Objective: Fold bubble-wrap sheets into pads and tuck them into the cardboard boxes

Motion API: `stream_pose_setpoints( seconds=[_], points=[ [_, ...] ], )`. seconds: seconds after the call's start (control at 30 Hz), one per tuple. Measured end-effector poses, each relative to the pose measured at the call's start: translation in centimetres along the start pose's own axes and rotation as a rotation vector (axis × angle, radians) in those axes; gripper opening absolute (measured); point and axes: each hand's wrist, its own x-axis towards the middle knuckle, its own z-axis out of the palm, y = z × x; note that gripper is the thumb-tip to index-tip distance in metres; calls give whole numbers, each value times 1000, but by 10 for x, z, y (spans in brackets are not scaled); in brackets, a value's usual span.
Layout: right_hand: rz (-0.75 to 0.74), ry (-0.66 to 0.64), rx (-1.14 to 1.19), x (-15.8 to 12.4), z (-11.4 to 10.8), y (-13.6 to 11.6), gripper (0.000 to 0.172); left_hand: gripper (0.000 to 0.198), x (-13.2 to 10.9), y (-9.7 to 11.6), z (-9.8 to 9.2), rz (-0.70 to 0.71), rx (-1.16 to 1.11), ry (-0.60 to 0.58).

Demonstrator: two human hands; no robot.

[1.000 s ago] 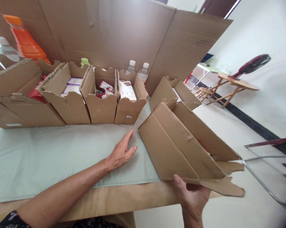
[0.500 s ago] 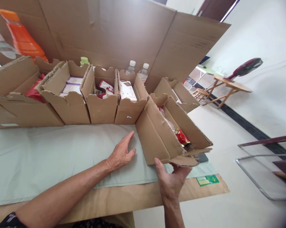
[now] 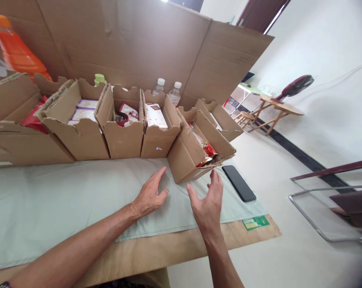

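Angled cardboard box point(image 3: 184, 152) now farther back — right hand point(image 3: 208, 202) and left hand point(image 3: 149, 195) both open, empty.

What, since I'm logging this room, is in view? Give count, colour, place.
Table: one, wooden, foreground
Cloth: one, pale green, on table
Boxes: at least six, brown, midground
Packs: several, red or white, inside boxes
Orange bottle: one, orange, back left
Clear bottles: at least two, clear, behind boxes
Green cap: one, green, behind boxes
Cardboard: one, brown, behind bottles
Phone: one, black, on cloth
Card: one, green, on table
Fan: one, dark red, right background
Small table: one, wooden, beneath fan
Stool: one, wooden, beside small table
Metal frame: one, silver, lower right
Wall: one, white, right
Left hand: one, bare, over cloth
Right hand: one, bare, near boxes
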Motion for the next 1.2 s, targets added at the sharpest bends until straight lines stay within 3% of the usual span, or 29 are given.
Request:
stream_pose_setpoints(
  seconds=[0.1,0.2,0.57,0.83,0.93,1.07,1.2],
  points=[
    [-192,-67,-138,-11,-6,-3,41,79,0,1,0,0,4,-5],
    [-277,-181,-159,-3,1,-7,29,79,0,1,1,5,13,1],
    [-259,-221,-237,65,42,6,53,76,0,2,1,21,28,9],
    [-211,-291,-275,86,55,15,65,76,1,4,0,-6,23,-1],
    [-207,-311,-268,87,51,12,60,76,1,6,0,-8,18,1],
    [-217,-305,-212,88,32,-12,45,76,1,7,-1,5,8,13],
    [-239,-311,-39,108,24,-65,58,75,-1,3,1,32,5,47]
  ],
)
